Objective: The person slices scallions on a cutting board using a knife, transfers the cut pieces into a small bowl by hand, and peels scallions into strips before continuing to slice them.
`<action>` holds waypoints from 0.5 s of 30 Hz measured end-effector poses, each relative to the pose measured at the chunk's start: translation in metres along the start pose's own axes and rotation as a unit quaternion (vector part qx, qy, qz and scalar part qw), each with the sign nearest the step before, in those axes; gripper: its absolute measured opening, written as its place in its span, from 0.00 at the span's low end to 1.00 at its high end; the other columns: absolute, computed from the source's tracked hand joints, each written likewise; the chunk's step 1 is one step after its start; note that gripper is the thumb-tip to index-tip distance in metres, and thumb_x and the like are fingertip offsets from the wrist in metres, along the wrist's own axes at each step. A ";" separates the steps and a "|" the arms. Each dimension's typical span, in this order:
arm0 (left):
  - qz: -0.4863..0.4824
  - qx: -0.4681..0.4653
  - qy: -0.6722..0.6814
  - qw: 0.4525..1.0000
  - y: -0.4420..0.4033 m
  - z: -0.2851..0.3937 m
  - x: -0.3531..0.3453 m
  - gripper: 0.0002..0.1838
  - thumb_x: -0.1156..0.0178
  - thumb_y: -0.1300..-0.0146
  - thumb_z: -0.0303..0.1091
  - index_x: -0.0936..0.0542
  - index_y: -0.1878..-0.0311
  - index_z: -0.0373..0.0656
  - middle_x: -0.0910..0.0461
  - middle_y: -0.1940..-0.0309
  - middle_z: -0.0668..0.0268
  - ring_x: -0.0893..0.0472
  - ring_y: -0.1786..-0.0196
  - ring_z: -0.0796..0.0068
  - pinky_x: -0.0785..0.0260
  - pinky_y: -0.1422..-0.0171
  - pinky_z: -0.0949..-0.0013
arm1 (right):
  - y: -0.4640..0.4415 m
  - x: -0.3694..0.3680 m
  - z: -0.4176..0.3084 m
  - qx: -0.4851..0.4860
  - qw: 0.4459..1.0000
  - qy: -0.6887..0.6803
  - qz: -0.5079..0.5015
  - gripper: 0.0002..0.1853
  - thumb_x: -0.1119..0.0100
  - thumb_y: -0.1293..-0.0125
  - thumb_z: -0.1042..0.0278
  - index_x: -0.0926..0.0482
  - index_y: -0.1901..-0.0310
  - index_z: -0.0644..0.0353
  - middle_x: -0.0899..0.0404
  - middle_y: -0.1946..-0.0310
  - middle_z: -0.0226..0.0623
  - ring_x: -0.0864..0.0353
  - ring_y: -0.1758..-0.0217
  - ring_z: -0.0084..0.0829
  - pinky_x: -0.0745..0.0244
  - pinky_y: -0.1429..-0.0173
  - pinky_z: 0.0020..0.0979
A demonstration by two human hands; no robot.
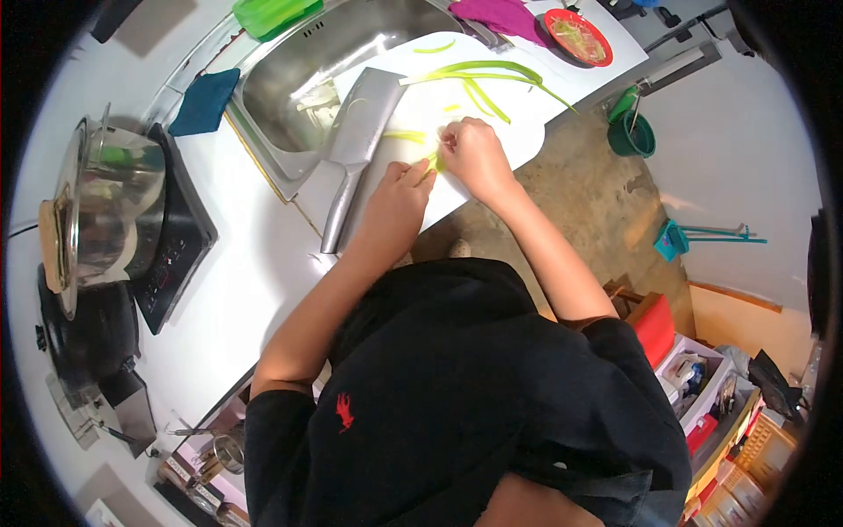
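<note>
A white cutting board (pixel 518 136) lies partly across the sink, with both my hands over its near part. My left hand (pixel 397 204) is closed, its fingertips at a short yellow-green piece of spring onion (pixel 436 162). Just right of it my right hand (pixel 479 156) is pinched at the same piece; its fingertips are partly hidden. A broad cleaver (pixel 367 110) rests on the board left of my hands, its handle toward me. Long spring onion stalks (pixel 479 68) lie at the far side, with loose cut strips nearby.
Behind the board is a steel sink (pixel 272 97) with pale scraps in it. A red bowl (pixel 578 37) and a purple cloth (pixel 500 19) lie at the far right. A lidded pot (pixel 123 202) and black induction cooker (pixel 180 237) stand left. A green bucket (pixel 630 133) is on the floor.
</note>
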State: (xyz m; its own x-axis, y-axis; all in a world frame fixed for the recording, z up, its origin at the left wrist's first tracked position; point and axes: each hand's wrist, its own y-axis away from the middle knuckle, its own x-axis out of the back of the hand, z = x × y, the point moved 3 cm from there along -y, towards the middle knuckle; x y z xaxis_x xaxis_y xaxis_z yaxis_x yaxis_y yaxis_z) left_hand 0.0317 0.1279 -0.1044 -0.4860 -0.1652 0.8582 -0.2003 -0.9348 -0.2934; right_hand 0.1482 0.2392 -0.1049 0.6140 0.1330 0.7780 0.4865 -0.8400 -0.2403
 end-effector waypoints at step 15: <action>0.048 0.028 0.039 0.998 0.005 -0.008 -0.002 0.18 0.45 0.44 0.19 0.16 0.49 0.34 0.19 0.48 0.51 0.21 0.47 0.53 0.27 0.40 0.58 | -0.006 0.008 -0.003 0.049 0.997 -0.024 -0.062 0.07 0.37 0.49 0.76 0.21 0.68 0.67 0.21 0.72 0.49 0.19 0.64 0.48 0.24 0.57 0.40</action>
State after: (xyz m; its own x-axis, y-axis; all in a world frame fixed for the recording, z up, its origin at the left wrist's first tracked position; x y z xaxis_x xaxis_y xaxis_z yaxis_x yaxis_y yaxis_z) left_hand 0.0248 0.1259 -0.1107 -0.5661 -0.2323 0.7909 -0.1033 -0.9319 -0.3476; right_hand 0.1482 0.2440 -0.0954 0.5739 0.2594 0.7768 0.6176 -0.7600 -0.2024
